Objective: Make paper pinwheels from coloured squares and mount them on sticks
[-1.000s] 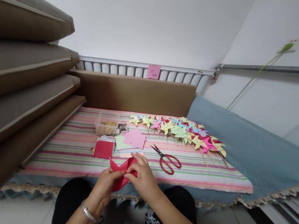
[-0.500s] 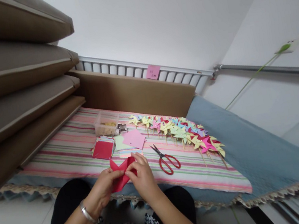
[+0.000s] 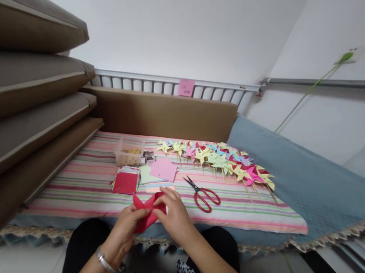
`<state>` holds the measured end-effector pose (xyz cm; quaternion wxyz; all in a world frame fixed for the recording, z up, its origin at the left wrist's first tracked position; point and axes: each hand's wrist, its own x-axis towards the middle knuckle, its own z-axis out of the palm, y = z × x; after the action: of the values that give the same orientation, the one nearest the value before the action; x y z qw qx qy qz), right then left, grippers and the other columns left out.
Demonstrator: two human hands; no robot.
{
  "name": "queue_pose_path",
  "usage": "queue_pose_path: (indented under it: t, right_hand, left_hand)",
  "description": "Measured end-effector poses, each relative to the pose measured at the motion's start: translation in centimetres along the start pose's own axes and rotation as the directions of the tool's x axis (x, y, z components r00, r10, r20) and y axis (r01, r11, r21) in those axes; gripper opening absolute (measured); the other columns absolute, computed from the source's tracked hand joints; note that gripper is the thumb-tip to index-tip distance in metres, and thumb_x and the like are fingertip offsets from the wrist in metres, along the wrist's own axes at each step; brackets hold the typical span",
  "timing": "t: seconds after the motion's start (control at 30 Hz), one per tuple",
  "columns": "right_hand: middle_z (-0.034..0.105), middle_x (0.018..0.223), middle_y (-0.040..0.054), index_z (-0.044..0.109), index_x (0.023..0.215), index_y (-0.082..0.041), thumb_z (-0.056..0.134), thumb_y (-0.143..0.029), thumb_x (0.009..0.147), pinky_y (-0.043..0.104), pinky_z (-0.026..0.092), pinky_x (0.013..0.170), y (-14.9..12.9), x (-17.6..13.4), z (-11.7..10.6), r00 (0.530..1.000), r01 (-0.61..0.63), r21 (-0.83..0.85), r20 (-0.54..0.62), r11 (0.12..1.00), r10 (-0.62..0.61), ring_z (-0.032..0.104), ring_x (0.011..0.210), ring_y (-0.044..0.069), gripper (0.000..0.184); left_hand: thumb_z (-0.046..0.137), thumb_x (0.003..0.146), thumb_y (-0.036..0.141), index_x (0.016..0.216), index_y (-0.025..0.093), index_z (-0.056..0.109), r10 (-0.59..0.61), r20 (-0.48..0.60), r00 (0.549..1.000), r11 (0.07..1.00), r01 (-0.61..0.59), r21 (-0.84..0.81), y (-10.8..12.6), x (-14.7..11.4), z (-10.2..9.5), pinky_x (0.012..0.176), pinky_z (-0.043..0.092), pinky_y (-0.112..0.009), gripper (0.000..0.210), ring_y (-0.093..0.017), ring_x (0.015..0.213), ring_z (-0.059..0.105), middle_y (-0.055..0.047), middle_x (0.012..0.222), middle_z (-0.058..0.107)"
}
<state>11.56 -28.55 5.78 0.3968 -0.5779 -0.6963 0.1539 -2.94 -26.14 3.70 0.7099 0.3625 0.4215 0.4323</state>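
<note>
A red paper pinwheel (image 3: pixel 143 223), partly folded, is held between both hands in front of the bed edge. My left hand (image 3: pixel 129 226) pinches its left side near the middle. My right hand (image 3: pixel 174 213) is closed on its right side, thumb and fingers bending a flap in toward the centre. The fingers hide part of the paper's middle. Red-handled scissors (image 3: pixel 204 195) lie to the right of my right hand, blades slightly apart. Just beyond the hands are a stack of red-topped paper squares (image 3: pixel 126 182) and a pink sheet (image 3: pixel 164 170) on pale papers.
Several finished paper pinwheels (image 3: pixel 220 160) on sticks lie in rows at the right. A clear plastic box (image 3: pixel 128 151) stands behind the papers on the striped cloth (image 3: pixel 81 182). Stacked cushions (image 3: pixel 19 94) rise at the left; a brown board (image 3: pixel 164 111) closes off the back.
Both hands keep hold of the red paper in nearly the same place. My right fingers have shifted slightly over the flap.
</note>
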Motion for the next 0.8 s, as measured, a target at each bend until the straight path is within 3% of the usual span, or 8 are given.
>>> queue_pose_path:
  t: [0.13, 0.27, 0.37, 0.5, 0.57, 0.67, 0.73, 0.8]
  right_hand:
    - [0.059, 0.117, 0.0113, 0.062, 0.105, -0.018, 0.064, -0.013, 0.067, 0.038, 0.034, 0.099, -0.5, 1.0, -1.5, 0.997, 0.076, -0.016, 0.026, 0.997, -0.076, 0.049, 0.114, 0.024, 0.038]
    - [0.068, 0.086, 0.0017, 0.062, 0.109, -0.024, 0.061, -0.011, 0.064, 0.029, 0.045, 0.072, -0.4, 1.8, -1.9, 0.955, 0.036, 0.000, 0.295, 0.999, -0.035, 0.061, 0.079, 0.020, 0.047]
    - [0.064, 0.069, -0.0029, 0.063, 0.107, -0.027, 0.059, -0.009, 0.062, 0.022, 0.039, 0.054, 0.1, 1.7, -1.2, 0.925, -0.036, 0.036, 0.379, 0.999, 0.020, 0.056, 0.060, 0.015, 0.049]
    - [0.058, 0.059, -0.0057, 0.065, 0.101, -0.027, 0.056, -0.005, 0.058, 0.019, 0.032, 0.048, 1.0, 1.4, -0.2, 0.917, -0.149, 0.183, 0.392, 0.972, 0.067, 0.048, 0.052, 0.012, 0.049]
    - [0.054, 0.055, -0.0070, 0.066, 0.097, -0.025, 0.056, -0.004, 0.055, 0.019, 0.030, 0.046, 1.4, 1.3, 0.1, 0.912, -0.269, 0.346, 0.390, 0.899, 0.123, 0.045, 0.048, 0.010, 0.048]
    - [0.052, 0.050, -0.0084, 0.065, 0.092, -0.021, 0.059, -0.006, 0.052, 0.019, 0.031, 0.043, 1.9, 1.6, 0.2, 0.899, -0.417, 0.550, 0.365, 0.723, 0.241, 0.043, 0.043, 0.009, 0.043]
    - [0.055, 0.053, -0.0077, 0.061, 0.094, -0.020, 0.060, -0.012, 0.054, 0.020, 0.035, 0.043, 2.0, 1.8, 0.2, 0.895, -0.445, 0.616, 0.338, 0.650, 0.292, 0.046, 0.042, 0.010, 0.041]
    - [0.060, 0.061, -0.0054, 0.057, 0.097, -0.020, 0.059, -0.017, 0.056, 0.023, 0.040, 0.047, 1.9, 1.9, 0.4, 0.897, -0.440, 0.665, 0.298, 0.604, 0.325, 0.052, 0.044, 0.012, 0.041]
  left_hand:
    - [0.072, 0.053, 0.020, 0.069, 0.009, 0.070, -0.026, 0.019, 0.999, 0.994, 0.024, 0.102, -0.1, 0.5, -0.4, 0.055, 0.039, -0.023, 0.019, -0.014, 0.052, 0.057, -0.006, 0.060, 0.068]
    - [0.072, 0.050, 0.019, 0.066, 0.010, 0.070, -0.045, 0.082, 0.996, 0.973, 0.025, 0.228, -0.4, 0.7, -0.4, 0.053, 0.037, -0.024, 0.019, -0.014, 0.048, 0.055, -0.004, 0.056, 0.066]
    - [0.071, 0.048, 0.015, 0.060, 0.010, 0.068, -0.036, 0.095, 0.995, 0.955, 0.006, 0.295, -0.6, 0.8, -0.3, 0.049, 0.033, -0.023, 0.014, -0.013, 0.043, 0.050, -0.002, 0.050, 0.063]
    - [0.071, 0.047, 0.011, 0.057, 0.012, 0.066, 0.003, 0.088, 0.996, 0.939, -0.033, 0.343, -0.6, 1.1, -0.4, 0.048, 0.032, -0.023, 0.011, -0.012, 0.042, 0.047, 0.000, 0.047, 0.060]
    - [0.073, 0.046, 0.011, 0.059, 0.013, 0.065, 0.030, 0.096, 0.995, 0.939, -0.061, 0.338, -0.4, 1.3, -0.5, 0.051, 0.035, -0.024, 0.015, -0.013, 0.046, 0.050, 0.000, 0.051, 0.061]
    - [0.076, 0.047, 0.013, 0.073, 0.016, 0.066, 0.108, 0.079, 0.991, 0.950, -0.126, 0.285, 0.2, 1.2, -0.7, 0.062, 0.042, -0.025, 0.028, -0.016, 0.062, 0.058, -0.001, 0.066, 0.066]
    - [0.077, 0.053, 0.018, 0.086, 0.018, 0.066, 0.125, 0.045, 0.991, 0.973, -0.131, 0.189, 0.5, 0.7, -0.7, 0.068, 0.043, -0.026, 0.035, -0.017, 0.071, 0.061, -0.001, 0.076, 0.068]
    - [0.075, 0.060, 0.024, 0.087, 0.018, 0.066, 0.062, 0.051, 0.997, 0.997, -0.064, 0.034, 0.5, 0.0, -0.4, 0.073, 0.044, -0.028, 0.029, -0.017, 0.075, 0.062, -0.002, 0.078, 0.068]
